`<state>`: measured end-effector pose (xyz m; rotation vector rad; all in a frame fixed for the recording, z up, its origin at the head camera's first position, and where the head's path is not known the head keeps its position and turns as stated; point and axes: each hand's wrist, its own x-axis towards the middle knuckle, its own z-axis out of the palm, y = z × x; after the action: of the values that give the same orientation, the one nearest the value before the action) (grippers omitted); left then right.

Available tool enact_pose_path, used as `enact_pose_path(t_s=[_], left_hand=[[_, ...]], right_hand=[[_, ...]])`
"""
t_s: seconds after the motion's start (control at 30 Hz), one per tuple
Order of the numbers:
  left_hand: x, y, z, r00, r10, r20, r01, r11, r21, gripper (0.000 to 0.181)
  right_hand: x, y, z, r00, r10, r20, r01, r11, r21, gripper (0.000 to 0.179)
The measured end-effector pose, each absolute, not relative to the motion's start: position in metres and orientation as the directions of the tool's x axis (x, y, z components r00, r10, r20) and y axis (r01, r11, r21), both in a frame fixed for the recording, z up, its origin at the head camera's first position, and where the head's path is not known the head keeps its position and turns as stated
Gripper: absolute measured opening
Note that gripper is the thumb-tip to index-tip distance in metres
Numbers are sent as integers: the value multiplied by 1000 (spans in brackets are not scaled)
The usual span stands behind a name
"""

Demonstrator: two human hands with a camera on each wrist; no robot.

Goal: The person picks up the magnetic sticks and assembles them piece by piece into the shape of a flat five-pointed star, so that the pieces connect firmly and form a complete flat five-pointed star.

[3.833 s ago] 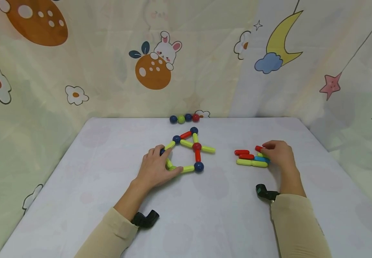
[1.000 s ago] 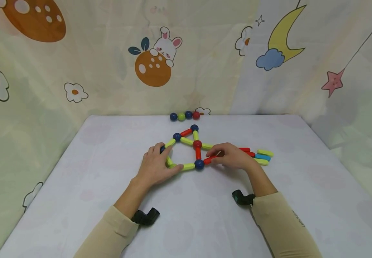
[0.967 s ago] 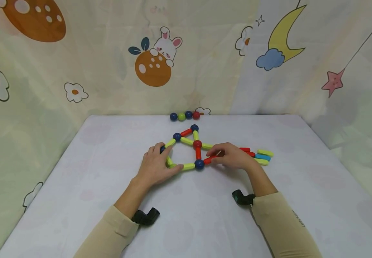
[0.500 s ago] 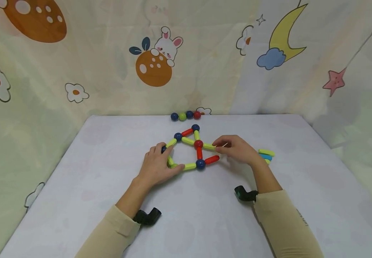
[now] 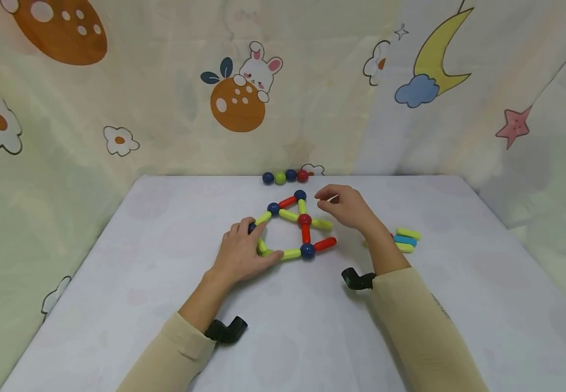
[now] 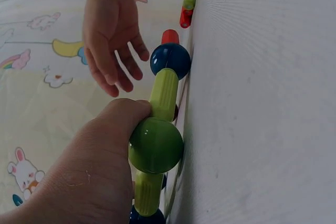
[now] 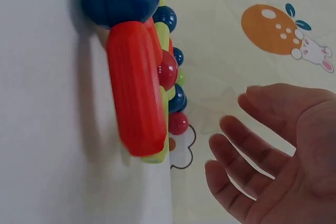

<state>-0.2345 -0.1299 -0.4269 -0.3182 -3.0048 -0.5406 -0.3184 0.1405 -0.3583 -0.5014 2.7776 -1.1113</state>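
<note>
A flat frame of yellow-green and red toy rods with balls (image 5: 306,234) lies mid-table. My left hand (image 5: 238,253) holds its left side, fingers at a blue ball (image 5: 251,227) and thumb on a yellow-green rod (image 6: 165,95) beside a green ball (image 6: 156,145). That green ball is hidden under the hand in the head view. A red rod (image 5: 326,244) sticks out to the right from the blue corner ball (image 5: 308,251). Above the table, right of the frame's far tip, my right hand (image 5: 344,206) hangs with loosely bent fingers and nothing in them.
Loose yellow-green rods (image 5: 408,233) and a blue rod (image 5: 405,240) lie on the right, partly behind the right forearm. Several loose balls (image 5: 280,178) stand in a row at the table's back edge, before a patterned cloth (image 5: 165,109).
My right hand took a red rod from the right-hand pile, joined it to the blue corner ball and let go. It then moved up and back. My left hand stays in place.
</note>
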Motion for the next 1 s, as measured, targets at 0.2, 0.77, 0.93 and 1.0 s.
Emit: enact_pose_path(t_s=[0.2,0.77,0.93,1.0], left_hand=[[-234,-133,-427,-978,180,105,205,919,336,88],[-237,-130,-429,-978,182,102,206,916,344,88],[-236,-132,-429,-980,175,98,198,918,343,87],[-236,-133,-429,-980,170,105,196,921,337,87]], right_hand=[[-338,123,-352,-949,-313,33,-256,709,-657,31],[-390,111,-350,-957,-290,-22,-207,729,-653,38],[-402,108,-353,-955,-286,-75,-179,760,-624,41],[-406,106,-353,-953,-292,-84,-180,765,-618,43]])
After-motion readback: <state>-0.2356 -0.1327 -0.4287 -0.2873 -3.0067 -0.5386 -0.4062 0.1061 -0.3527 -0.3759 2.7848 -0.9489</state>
